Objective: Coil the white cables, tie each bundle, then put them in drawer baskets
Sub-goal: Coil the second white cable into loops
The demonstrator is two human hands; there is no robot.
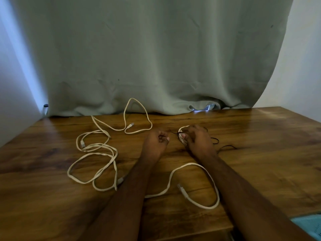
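Note:
My right hand (198,140) grips a small coiled white cable bundle (181,132) against the wooden table (260,153); the hand hides most of the bundle. A thin black tie (173,132) runs from the bundle toward my left hand (156,139), which is curled into a fist and seems to pinch its end. More black tie strands (225,146) lie right of my right hand. A loose white cable (97,153) sprawls at the left, another (135,117) loops near the curtain, and a third (192,164) curves between my forearms.
A grey-green curtain (156,58) hangs along the table's far edge. White walls flank both sides. The corner of a teal basket (309,226) shows at the bottom right, below the table's near edge.

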